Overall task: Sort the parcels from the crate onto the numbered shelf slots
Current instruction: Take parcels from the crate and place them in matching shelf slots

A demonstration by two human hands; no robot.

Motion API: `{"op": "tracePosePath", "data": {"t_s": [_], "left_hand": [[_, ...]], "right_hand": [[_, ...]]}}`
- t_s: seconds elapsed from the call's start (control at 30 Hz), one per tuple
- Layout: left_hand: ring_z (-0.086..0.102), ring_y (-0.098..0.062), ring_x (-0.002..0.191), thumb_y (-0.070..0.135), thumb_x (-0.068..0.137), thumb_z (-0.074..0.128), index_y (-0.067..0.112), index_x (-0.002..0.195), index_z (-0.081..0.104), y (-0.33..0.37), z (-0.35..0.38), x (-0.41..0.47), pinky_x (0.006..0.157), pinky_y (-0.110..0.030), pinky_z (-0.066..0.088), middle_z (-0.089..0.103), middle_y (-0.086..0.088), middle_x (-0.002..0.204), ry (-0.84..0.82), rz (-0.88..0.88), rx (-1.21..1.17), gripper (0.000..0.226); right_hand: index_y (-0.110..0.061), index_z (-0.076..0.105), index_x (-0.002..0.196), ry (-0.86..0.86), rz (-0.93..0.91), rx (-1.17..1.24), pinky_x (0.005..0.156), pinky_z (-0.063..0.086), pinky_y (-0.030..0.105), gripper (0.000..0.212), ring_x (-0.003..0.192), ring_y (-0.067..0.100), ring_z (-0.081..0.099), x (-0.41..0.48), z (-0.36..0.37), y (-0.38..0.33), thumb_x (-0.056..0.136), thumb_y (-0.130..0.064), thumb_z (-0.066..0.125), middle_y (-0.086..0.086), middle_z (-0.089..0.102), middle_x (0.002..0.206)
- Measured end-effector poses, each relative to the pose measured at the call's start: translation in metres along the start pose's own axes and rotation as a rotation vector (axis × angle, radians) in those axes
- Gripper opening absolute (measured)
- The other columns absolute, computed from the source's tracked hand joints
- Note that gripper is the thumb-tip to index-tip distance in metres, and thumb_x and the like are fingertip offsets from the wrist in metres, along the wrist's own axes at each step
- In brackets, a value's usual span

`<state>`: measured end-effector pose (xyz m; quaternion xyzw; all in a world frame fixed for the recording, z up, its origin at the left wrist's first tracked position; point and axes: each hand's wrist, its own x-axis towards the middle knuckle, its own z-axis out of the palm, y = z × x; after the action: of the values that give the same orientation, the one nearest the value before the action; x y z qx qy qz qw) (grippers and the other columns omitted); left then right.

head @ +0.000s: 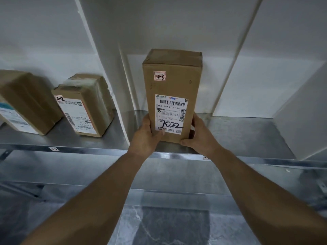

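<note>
The metal shelf (238,131) is divided into slots by white dividers (106,68). In the slot at 9 o'clock of the view there are two brown parcels. One is the parcel marked "2-2" (85,105), which lies tilted with its label to the front. The other is a bigger far-left parcel (26,101) just beside it, partly cut by the picture edge. On the front edge of the shelf below them is a small slot sticker (54,148), but its writing is too blurred to read.

In the middle slot, at 12 o'clock, stands the tall parcel (172,82), upright, with its lower end near the front edge of the shelf. It has a small sticker "2-3" (159,76) and a shipping label (170,114) with "7022" written by hand.

Both hands hold this tall parcel at its lower part. The left hand (144,137) grips it at 8 o'clock of the parcel, with the thumb on the front face at the label corner. The right hand (201,137) grips it at 4 o'clock, with the thumb at the bottom front corner and the fingers along the right side.
</note>
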<state>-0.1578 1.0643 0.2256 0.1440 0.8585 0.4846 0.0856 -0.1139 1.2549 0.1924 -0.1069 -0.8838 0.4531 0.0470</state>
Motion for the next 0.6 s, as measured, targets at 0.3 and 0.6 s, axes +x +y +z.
{"op": "tracePosePath", "data": {"t_s": [0.3,0.6], "left_hand": [[0.053,-0.03,0.12,0.018,0.086,0.065,0.033,0.148,0.001,-0.003,-0.009,-0.031,0.093,-0.036,0.046,0.043,-0.009,0.143,-0.045,-0.007,0.178,0.09],[0.035,-0.015,0.136,0.037,0.091,0.06,0.022,0.147,0.031,-0.029,-0.022,-0.114,0.104,-0.025,0.033,0.036,0.001,0.15,-0.031,0.124,0.437,0.065]], "right_hand": [[-0.016,0.003,0.153,0.042,-0.011,-0.201,0.111,0.036,0.04,0.115,0.145,0.02,0.018,-0.055,-0.024,-0.02,0.072,-0.022,0.083,0.005,0.009,0.159],[-0.008,0.067,0.105,0.236,-0.255,-0.552,0.073,0.055,0.038,0.05,0.092,0.032,0.065,-0.133,0.026,-0.037,0.061,-0.02,0.085,0.011,0.065,0.105]]}}
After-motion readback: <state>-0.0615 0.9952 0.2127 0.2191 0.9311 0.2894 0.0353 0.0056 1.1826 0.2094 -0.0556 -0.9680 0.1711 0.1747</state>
